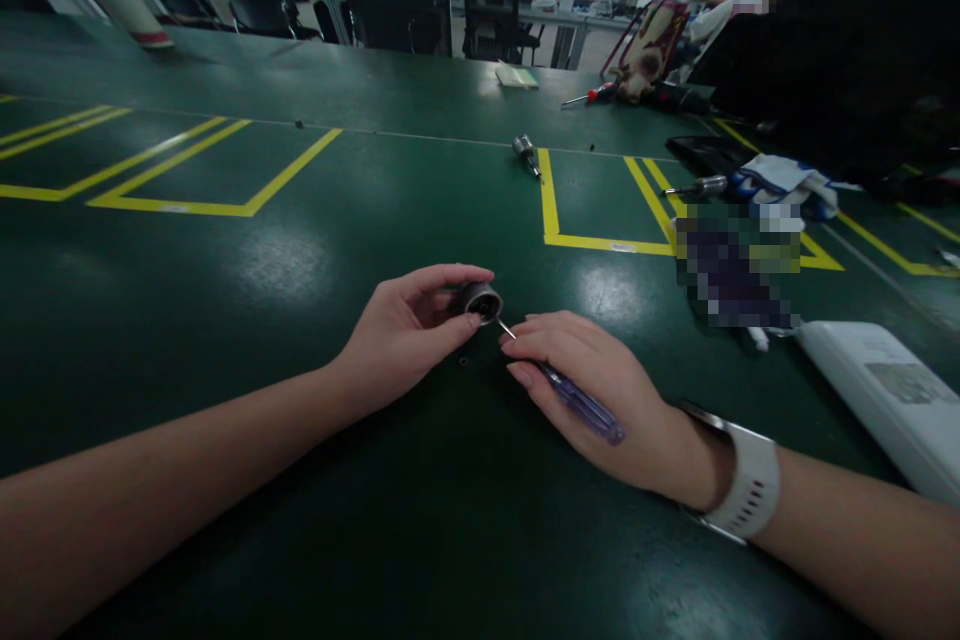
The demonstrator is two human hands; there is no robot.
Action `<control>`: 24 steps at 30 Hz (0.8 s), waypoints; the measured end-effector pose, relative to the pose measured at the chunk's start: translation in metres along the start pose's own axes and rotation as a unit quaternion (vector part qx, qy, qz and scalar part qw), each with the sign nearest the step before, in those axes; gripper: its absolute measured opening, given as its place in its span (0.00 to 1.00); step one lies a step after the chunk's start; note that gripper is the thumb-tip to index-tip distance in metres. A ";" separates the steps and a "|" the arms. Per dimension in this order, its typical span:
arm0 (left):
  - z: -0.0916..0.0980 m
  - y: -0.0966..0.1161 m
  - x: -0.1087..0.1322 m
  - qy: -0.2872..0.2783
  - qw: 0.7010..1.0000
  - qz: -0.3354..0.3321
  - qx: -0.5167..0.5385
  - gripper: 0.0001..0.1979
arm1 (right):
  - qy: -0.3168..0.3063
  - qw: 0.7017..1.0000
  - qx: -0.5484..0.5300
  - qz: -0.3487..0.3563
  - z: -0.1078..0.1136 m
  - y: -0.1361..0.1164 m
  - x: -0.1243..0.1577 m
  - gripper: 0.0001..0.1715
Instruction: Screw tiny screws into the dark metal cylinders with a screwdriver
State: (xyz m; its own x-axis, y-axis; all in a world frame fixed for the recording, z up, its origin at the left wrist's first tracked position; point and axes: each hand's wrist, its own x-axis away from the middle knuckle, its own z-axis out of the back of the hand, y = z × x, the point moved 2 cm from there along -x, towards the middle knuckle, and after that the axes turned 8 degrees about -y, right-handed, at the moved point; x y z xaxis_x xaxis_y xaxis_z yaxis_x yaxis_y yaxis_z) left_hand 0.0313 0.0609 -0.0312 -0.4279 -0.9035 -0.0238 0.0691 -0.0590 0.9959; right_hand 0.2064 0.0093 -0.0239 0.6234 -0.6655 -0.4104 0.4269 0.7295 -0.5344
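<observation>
My left hand [409, 330] is closed round a small hollow metal cylinder [482, 302], its open end turned toward my right hand. My right hand [592, 385] grips a screwdriver [581, 404] with a clear purple handle. The thin shaft points up and left, its tip at the cylinder's rim; whether it reaches inside I cannot tell. A tiny dark ring-like part [463, 361] lies on the green table [420, 520] just below the cylinder. Fingers hide most of the cylinder's outer wall.
Yellow tape [607, 245] marks areas on the table. A metal part with a thin shaft [525, 153] lies beyond my hands. At right are another shafted metal part [697, 187], a white-and-blue cloth [787, 185] and a white box-like device [885, 390]. A red-handled screwdriver [591, 96] lies farther back.
</observation>
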 end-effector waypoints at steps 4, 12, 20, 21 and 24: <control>0.003 -0.003 0.000 0.011 1.000 -0.018 -0.017 0.17 | -0.005 1.000 0.004 0.005 -0.001 0.000 -0.001 0.08; 0.003 -0.001 0.000 0.050 0.998 -0.011 -0.044 0.14 | -0.018 0.999 0.022 0.019 -0.001 -0.004 -0.001 0.07; 0.001 -0.001 -0.001 0.052 0.998 -0.001 -0.046 0.14 | -0.022 0.999 0.038 0.009 -0.004 -0.002 -0.004 0.08; 0.001 -0.001 -0.001 0.051 0.998 -0.003 -0.045 0.14 | -0.023 0.999 0.038 0.006 -0.005 -0.002 -0.003 0.08; 0.001 -0.001 0.000 0.052 0.998 -0.003 -0.043 0.13 | -0.018 1.000 0.018 0.004 -0.004 -0.002 -0.002 0.09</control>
State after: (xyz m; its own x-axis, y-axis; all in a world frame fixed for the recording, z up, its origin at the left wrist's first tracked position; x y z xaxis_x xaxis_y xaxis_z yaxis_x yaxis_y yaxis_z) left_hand 0.0308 0.0616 -0.0323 -0.3331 -0.9419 -0.0435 0.1455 -0.0969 0.9846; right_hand 0.2019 0.0081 -0.0248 0.6502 -0.6541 -0.3866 0.4446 0.7402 -0.5044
